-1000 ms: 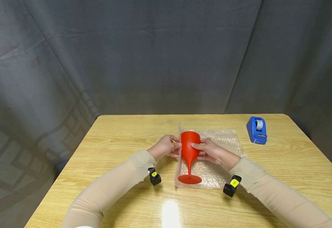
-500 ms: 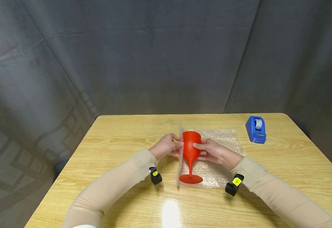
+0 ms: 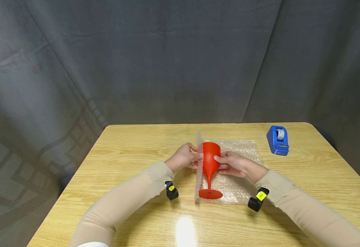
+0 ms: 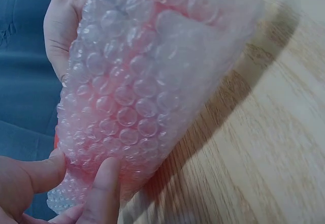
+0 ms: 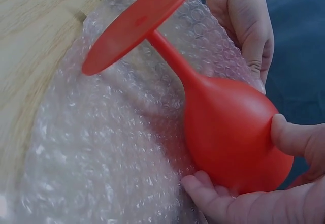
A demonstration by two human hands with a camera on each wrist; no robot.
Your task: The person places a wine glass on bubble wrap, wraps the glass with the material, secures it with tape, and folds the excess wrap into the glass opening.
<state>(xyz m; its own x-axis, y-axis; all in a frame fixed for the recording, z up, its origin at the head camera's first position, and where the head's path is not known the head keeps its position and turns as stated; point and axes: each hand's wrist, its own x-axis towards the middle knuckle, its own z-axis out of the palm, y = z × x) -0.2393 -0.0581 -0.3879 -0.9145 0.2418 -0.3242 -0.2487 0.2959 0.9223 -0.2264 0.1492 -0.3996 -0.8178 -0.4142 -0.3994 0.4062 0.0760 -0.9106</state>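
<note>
A red goblet (image 3: 211, 157) lies on its side over a sheet of bubble wrap (image 3: 238, 185), its foot toward the person. My right hand (image 3: 233, 164) grips the goblet's bowl, thumb on top and fingers at its right side and beneath. At the bowl's left side, my left hand (image 3: 184, 157) pinches the raised left edge of the bubble wrap between thumb and fingers. In the left wrist view that bubble wrap (image 4: 122, 92) stands up as a wall, with the red showing through. The right wrist view shows the goblet's stem and round foot (image 5: 137, 28) uncovered.
A blue tape dispenser (image 3: 277, 140) with a roll of clear tape stands at the back right of the wooden table (image 3: 136, 144). A grey curtain (image 3: 180, 68) hangs behind the table's far edge. Both wrists carry small black cameras.
Both hands and the goblet have shifted slightly to the right. The bubble wrap's left edge has come up and now leans over the left side of the bowl.
</note>
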